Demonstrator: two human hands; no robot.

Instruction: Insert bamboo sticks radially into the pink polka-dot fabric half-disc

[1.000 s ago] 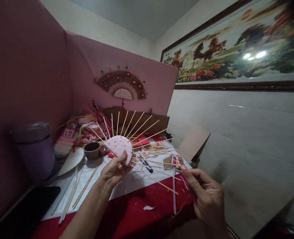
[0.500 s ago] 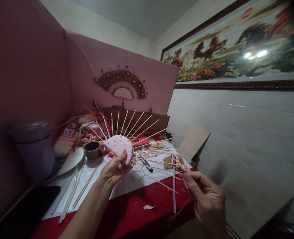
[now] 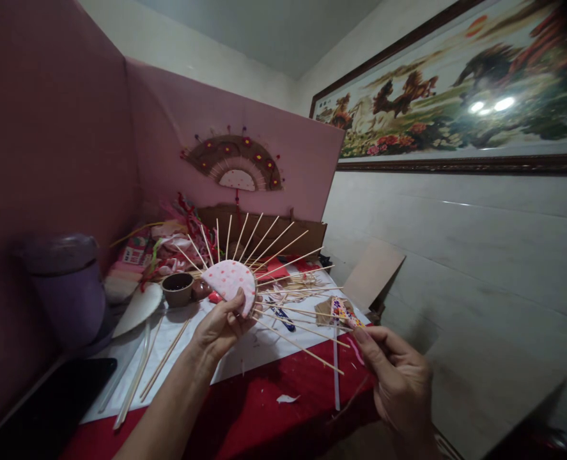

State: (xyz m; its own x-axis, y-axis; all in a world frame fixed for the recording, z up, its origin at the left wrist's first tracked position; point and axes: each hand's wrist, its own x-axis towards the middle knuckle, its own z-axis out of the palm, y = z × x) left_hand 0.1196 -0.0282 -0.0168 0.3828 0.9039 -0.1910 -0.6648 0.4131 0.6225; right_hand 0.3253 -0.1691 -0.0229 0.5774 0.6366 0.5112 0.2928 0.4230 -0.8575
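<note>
My left hand (image 3: 220, 328) grips a half-round pink dotted pad (image 3: 230, 282) from which several thin wooden sticks (image 3: 276, 241) fan out; it is held above the table. My right hand (image 3: 397, 377) is lower right, its fingers pinched together near a thin pink strip (image 3: 356, 350); what they pinch is too small to name. The lowest stick's tip (image 3: 338, 372) ends just left of that hand.
A red cloth (image 3: 268, 409) and white sheet (image 3: 264, 345) cover the table. On it lie loose sticks (image 3: 142, 370), a brown bowl (image 3: 178, 289), a white plate (image 3: 139, 306), a purple jar (image 3: 67, 287), craft clutter (image 3: 168, 246). A finished fan (image 3: 235, 163) hangs on the pink board. A horse painting (image 3: 456, 96) is on the right wall.
The right hand has shifted slightly, rising then settling back near the lowest stick's tip. The left hand and the stick fan have stayed almost still.
</note>
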